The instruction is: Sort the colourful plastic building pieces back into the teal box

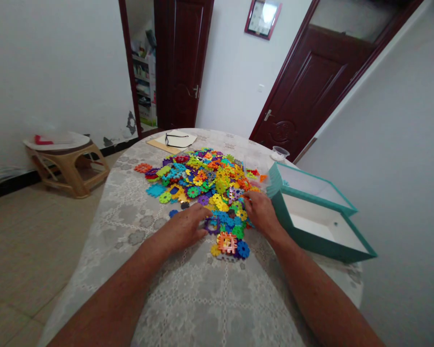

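Observation:
A heap of colourful plastic interlocking pieces (220, 184), notched discs and squares, covers the middle of the table. My left hand (190, 225) rests at its near left edge, thumb and fingers apart beside a purple square frame piece (212, 226). On the right side of the heap, my right hand (261, 212) has its fingers curled in at a pale lavender square piece (235, 194); what they pinch is partly hidden. Nearest to me lie an orange square piece (227, 243), a blue disc (243, 249) and a yellow disc (215, 250).
Two teal box halves with white insides, one nearer (327, 224) and one behind (314, 185), stand right of my right hand. Glasses (176, 140) lie on papers at the far left. A clear plastic cup (280, 153) sits at the back right. A stool (67, 164) stands left of the table.

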{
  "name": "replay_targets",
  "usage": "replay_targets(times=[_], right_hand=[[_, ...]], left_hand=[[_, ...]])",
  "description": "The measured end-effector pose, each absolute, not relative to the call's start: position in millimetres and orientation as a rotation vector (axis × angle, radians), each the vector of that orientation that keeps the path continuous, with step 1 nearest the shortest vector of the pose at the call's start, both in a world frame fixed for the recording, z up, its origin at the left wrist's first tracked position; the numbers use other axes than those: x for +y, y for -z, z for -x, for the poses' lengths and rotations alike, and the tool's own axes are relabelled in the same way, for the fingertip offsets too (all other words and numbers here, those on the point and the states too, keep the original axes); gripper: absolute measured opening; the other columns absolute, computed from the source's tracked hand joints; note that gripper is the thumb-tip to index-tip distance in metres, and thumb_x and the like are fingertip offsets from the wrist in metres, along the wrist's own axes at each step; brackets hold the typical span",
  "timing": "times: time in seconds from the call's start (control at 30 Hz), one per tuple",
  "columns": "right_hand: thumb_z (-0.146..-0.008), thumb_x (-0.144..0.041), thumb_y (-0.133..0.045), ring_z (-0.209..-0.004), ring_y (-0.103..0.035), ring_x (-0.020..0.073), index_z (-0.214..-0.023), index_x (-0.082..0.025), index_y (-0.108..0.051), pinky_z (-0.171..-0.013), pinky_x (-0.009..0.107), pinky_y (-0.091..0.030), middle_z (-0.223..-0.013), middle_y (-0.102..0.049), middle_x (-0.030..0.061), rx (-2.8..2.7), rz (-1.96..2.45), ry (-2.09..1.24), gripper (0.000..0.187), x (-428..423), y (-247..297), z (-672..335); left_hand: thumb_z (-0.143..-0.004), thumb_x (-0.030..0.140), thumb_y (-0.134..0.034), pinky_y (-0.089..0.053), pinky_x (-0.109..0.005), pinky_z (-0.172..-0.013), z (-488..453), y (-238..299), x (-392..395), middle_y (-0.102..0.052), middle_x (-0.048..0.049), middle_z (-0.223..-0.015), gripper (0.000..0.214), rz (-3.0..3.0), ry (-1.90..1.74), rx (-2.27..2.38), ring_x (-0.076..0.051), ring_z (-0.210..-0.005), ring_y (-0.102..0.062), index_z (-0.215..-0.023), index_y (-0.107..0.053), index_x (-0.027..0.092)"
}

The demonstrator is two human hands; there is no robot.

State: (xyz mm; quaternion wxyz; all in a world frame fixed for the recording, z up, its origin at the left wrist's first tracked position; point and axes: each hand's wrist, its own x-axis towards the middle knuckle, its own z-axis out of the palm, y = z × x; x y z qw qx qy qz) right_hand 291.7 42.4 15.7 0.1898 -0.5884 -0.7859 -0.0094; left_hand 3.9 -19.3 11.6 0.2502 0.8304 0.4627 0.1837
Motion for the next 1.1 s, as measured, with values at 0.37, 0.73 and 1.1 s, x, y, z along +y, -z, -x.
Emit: replay_targets(times=[0.37,0.73,1.1], right_hand=[[-0.099,-0.032,-0.057,-0.087,-0.069,0.0197,-0.116,-0.023,-0.072,-0.077,0.032,-0.053,-0.100,-0.076,0.0034,-2.150,1.448,-0.785,0.024,-8.8,-21.7,-298.3],[-0.094,-0.019,-0.058,-0.089,-0.070,0.0225,-0.111,-0.027,-0.079,-0.081,0.034,-0.052,-0.103,-0.080,0.0054,-2.435,1.387,-0.569,0.028,15.5,-76.8,-319.3],[-0.093,-0.007,-0.060,-0.124,-0.063,0.0225,-0.101,-0.019,-0.076,-0.108,0.036,-0.047,-0.132,-0.068,0.0110,-2.606,1.155,-0.322,0.022,56.2,-30.4,-275.7]], left_hand=[[-0.092,0.029,-0.062,-0.047,-0.039,-0.104,-19.0,4.6,-18.8,-0.061,-0.0115,-0.133,0.039,-2.338,-0.423,1.313,-0.029,-0.125,-0.058,-0.131,-0.059,0.024],[-0.077,0.007,-0.048,-0.052,-0.034,-0.100,1.4,-6.2,-10.0,-0.057,-0.0067,-0.131,0.058,-2.113,-0.727,1.333,-0.021,-0.108,-0.062,-0.129,-0.061,0.030],[-0.081,0.001,-0.046,-0.044,-0.041,-0.110,5.3,-2.4,-13.7,-0.058,-0.0063,-0.139,0.050,-2.185,-0.443,1.341,-0.026,-0.128,-0.054,-0.119,-0.062,0.030]])
